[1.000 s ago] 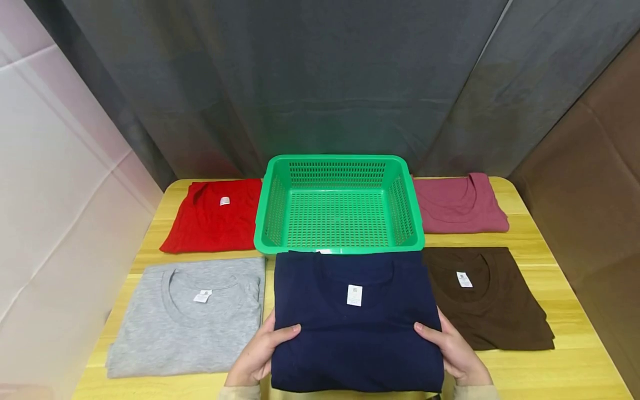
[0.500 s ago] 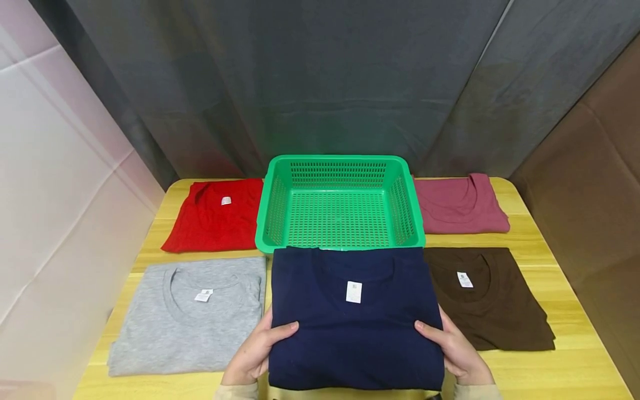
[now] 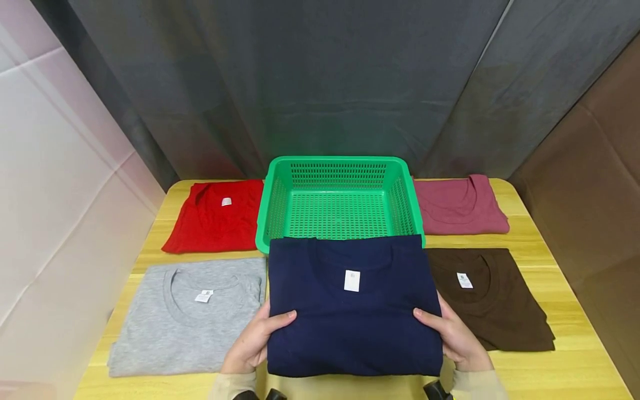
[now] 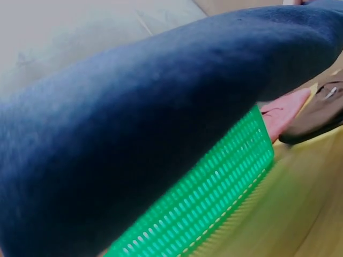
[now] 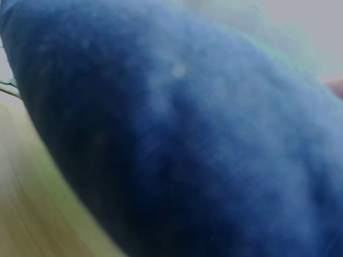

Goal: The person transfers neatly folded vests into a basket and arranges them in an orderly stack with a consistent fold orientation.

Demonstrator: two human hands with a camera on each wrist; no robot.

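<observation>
A folded navy T-shirt with a white neck label is held up level in front of me, collar side away. My left hand grips its left edge, thumb on top and the other fingers hidden beneath. On the opposite edge my right hand holds it the same way. The shirt's far edge overlaps the front rim of a green plastic basket in the head view. Both wrist views are mostly filled by the navy cloth, and the left one shows it raised above the table beside the basket wall.
Folded shirts flank the basket on the wooden table: red and grey at left, pink and brown at right. A dark grey curtain hangs behind.
Both hands have raised the navy T-shirt and moved it slightly forward, so it now covers the basket's front rim. The other shirts and the basket have stayed put.
</observation>
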